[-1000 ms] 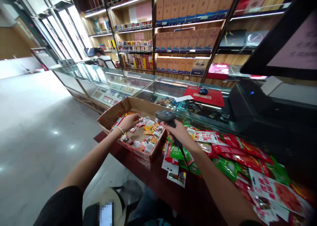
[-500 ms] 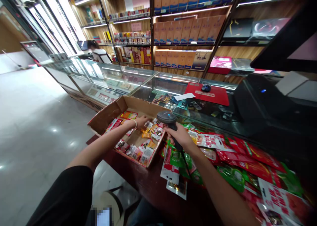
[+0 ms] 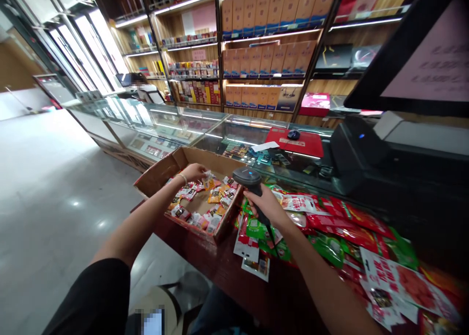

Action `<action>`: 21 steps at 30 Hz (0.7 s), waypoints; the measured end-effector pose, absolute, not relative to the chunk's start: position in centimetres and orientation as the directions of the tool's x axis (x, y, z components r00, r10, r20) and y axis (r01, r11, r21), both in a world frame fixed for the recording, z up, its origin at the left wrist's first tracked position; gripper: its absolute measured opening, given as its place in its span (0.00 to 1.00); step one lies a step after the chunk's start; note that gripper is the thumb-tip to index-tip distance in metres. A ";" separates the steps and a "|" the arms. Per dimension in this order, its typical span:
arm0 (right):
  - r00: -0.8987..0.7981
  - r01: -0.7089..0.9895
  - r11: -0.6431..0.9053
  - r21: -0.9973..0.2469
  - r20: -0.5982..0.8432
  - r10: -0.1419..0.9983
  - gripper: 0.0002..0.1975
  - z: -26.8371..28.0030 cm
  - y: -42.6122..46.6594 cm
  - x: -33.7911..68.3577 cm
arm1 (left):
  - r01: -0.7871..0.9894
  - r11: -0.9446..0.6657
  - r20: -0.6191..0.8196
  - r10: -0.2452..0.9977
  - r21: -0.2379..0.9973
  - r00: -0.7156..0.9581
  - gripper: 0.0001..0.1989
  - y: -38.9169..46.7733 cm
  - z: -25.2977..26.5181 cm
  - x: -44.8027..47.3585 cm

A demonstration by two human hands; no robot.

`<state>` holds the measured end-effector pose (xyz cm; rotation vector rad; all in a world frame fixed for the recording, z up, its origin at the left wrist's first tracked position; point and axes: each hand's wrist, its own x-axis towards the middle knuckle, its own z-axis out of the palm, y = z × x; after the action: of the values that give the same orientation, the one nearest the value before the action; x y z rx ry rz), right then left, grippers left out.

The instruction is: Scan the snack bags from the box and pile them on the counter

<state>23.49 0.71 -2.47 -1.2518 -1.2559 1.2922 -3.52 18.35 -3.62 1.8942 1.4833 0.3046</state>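
My left hand (image 3: pixel 195 172) is over the open cardboard box (image 3: pixel 196 222), fingers pinched on the edge of a small snack packet (image 3: pixel 208 182), clear and orange. More small wrapped packets (image 3: pixel 191 192) in pink, orange and white lie loose on the bottom of the box. At the box's right side, my right hand (image 3: pixel 269 205) is wrapped round the grip of a black barcode scanner (image 3: pixel 247 175). The scanner has a small blue light on top, and its head points toward the box. Its cable hangs down below my hand.
A pile of red, green and white snack bags (image 3: pixel 330 227) covers the counter on the right. Behind it stand a dark till machine (image 3: pixel 355 144) and a screen (image 3: pixel 428 56). A mouse (image 3: pixel 293 134) rests on a red mat (image 3: pixel 308 144). Stools (image 3: pixel 157 301) stand below.
My left hand has moved left and a little up from among the packets, with a packet at its fingertips. The scanner stays in my right hand. The whole view has shifted slightly.
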 end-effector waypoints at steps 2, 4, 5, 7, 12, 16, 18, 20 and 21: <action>-0.058 0.021 -0.064 -0.998 -0.065 0.996 0.16 -2.0 -0.5 23.6 | 0.571 0.089 -0.248 0.947 0.816 0.206 0.12 16.6 -2.3 -3.8; -0.044 0.006 -0.058 -0.998 -0.058 0.997 0.17 -1.7 -1.7 23.7 | 0.356 0.162 -0.236 0.956 0.920 0.174 0.14 14.5 -1.1 -3.6; -0.037 0.005 -0.048 -0.999 -0.048 0.998 0.18 -1.6 -2.3 23.7 | 0.263 0.171 -0.223 0.957 0.950 0.183 0.15 13.4 -0.6 -3.4; -0.020 0.015 -0.026 -1.000 -0.027 0.999 0.18 -1.4 -3.5 23.9 | 0.117 0.172 -0.194 0.957 0.978 0.215 0.15 11.4 0.4 -2.6; 0.010 0.020 -0.012 -1.000 -0.012 1.000 0.18 -0.9 -6.2 24.3 | -0.039 0.160 -0.144 0.952 0.986 0.269 0.16 7.9 2.1 0.3; -0.016 0.066 -0.017 -0.998 -0.018 1.000 0.14 -0.1 -8.4 25.2 | -0.018 0.088 -0.077 0.943 0.996 0.324 0.15 6.2 2.5 2.6; -0.009 0.083 -0.030 -0.996 -0.031 0.999 0.13 0.0 -9.5 25.8 | 0.021 0.037 -0.042 0.939 0.999 0.341 0.15 5.3 2.5 3.7; 0.026 0.082 -0.042 -0.996 -0.040 0.999 0.14 -0.1 -10.6 26.5 | 0.053 0.002 -0.021 0.931 0.999 0.364 0.15 4.3 2.5 4.9; 0.048 0.077 -0.051 -0.996 -0.047 0.998 0.14 -0.3 -11.2 27.0 | 0.061 -0.001 -0.022 0.926 0.998 0.377 0.14 3.9 2.4 5.6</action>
<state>26.97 -11.16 -0.30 -1.3246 -1.2089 1.1725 5.61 3.86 2.38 1.4036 0.9648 0.8823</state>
